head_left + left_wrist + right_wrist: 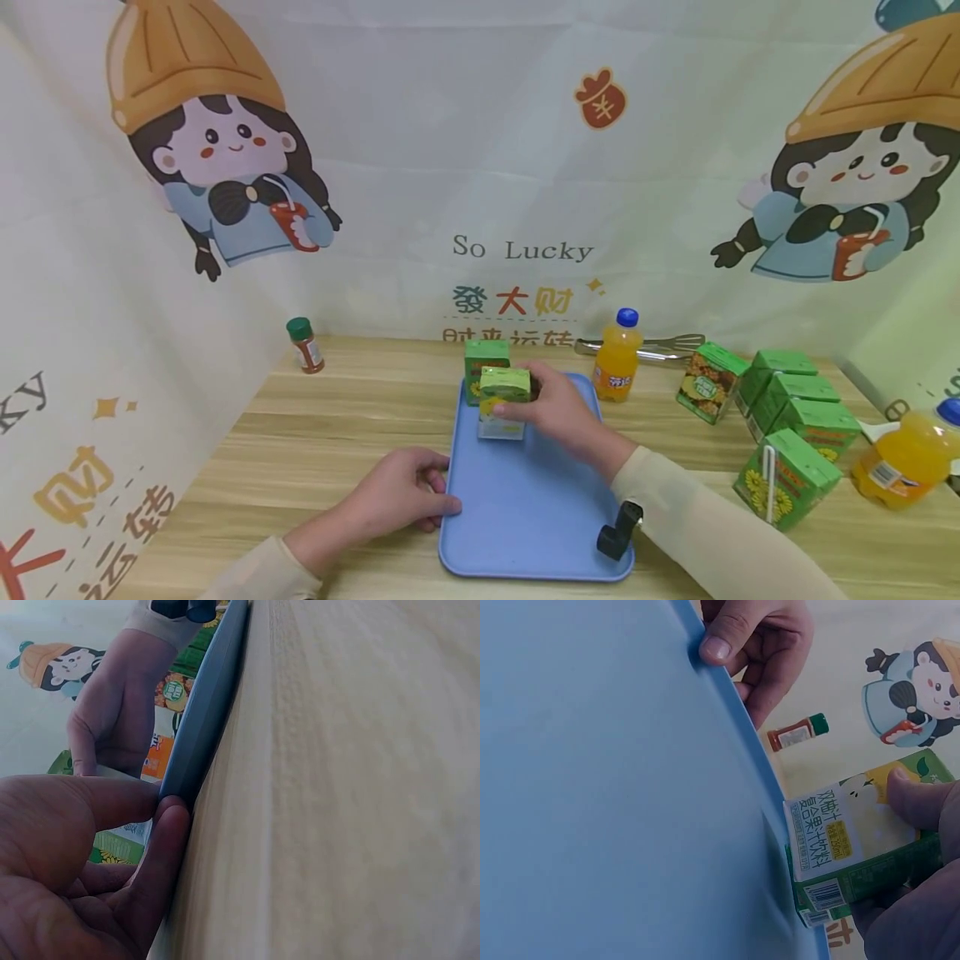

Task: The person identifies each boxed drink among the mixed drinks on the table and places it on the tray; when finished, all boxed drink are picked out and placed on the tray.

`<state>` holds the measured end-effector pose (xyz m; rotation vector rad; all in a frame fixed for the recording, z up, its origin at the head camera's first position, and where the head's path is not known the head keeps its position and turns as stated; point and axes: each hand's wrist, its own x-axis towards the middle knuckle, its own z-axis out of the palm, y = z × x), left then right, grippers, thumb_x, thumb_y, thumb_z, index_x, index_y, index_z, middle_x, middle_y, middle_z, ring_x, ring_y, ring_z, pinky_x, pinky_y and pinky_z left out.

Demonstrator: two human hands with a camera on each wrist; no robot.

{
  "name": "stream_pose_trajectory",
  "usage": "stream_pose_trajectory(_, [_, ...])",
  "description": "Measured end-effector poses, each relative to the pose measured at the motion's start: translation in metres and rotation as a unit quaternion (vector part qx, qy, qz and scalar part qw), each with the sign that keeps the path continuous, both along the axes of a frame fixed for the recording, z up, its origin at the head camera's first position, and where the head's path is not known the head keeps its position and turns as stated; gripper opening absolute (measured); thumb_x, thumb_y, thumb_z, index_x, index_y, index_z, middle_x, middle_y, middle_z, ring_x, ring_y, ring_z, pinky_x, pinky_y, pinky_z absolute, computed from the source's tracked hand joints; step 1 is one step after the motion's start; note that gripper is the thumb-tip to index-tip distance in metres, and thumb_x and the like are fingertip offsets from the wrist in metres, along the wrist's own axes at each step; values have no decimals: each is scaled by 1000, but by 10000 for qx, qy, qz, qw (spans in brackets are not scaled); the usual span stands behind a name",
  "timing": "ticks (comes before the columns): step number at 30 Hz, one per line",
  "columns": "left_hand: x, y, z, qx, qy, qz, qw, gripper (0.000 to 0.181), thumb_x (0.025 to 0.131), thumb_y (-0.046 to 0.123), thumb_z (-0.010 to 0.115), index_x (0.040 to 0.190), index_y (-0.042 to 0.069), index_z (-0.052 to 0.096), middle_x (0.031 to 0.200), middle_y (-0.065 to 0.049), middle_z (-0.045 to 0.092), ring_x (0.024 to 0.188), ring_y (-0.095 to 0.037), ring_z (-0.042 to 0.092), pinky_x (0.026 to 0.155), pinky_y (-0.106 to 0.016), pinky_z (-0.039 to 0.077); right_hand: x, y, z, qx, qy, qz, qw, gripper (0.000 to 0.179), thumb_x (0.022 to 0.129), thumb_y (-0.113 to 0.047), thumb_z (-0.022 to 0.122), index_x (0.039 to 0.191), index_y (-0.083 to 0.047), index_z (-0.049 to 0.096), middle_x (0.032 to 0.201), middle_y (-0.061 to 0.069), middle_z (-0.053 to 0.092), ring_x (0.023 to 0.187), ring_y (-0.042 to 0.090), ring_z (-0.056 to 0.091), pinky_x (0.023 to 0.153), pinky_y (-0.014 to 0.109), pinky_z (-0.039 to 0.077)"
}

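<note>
My right hand [558,408] grips a green-and-white juice carton [855,825] between thumb and fingers, upright over the far end of the blue tray [536,508]. Just behind it, a green juice carton [486,354] stands at the tray's far left corner, partly hidden by the held one. With thumb and forefinger, my left hand [405,496] pinches the tray's left rim, which shows edge-on between those fingers in the left wrist view.
Several green cartons [806,417] stand right of the tray, by an orange drink bottle [903,458]. Another orange bottle [618,358] and a metal whisk [678,343] are at the back. A green-capped spice jar [306,346] stands far left.
</note>
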<state>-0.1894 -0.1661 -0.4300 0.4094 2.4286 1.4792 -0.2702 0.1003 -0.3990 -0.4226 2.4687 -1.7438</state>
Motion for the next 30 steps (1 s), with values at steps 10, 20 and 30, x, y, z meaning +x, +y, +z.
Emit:
stream_pose_trajectory(10, [-1,1,0,13,-10,-12,10000,70,86,4,93,140,-23,58,89,-6,71,64,-18,73,56,-35,66,-3,-12,-4,-100,41,65,9999,53,93,-14,92,140,-8,69,127,5,76,115,24,70,109,52,58])
stream_pose_trajectory(20, [-1,-1,-1,49,22,-31,10000,67,87,4,93,139,-23,60,88,-6,71,63,-18,73,56,-35,66,-5,-21,-8,74,41,54,9999,50,93,-15,93,136,-8,68,126,5,76,113,23,71,108,52,59])
stream_pose_trajectory(30, [0,0,0,52,23,-34,10000,68,87,4,93,139,-23,59,88,-6,71,63,-18,73,56,-35,66,-8,-23,-11,20,-47,32,10000,54,94,-17,92,141,-9,67,126,4,76,114,23,71,110,53,58])
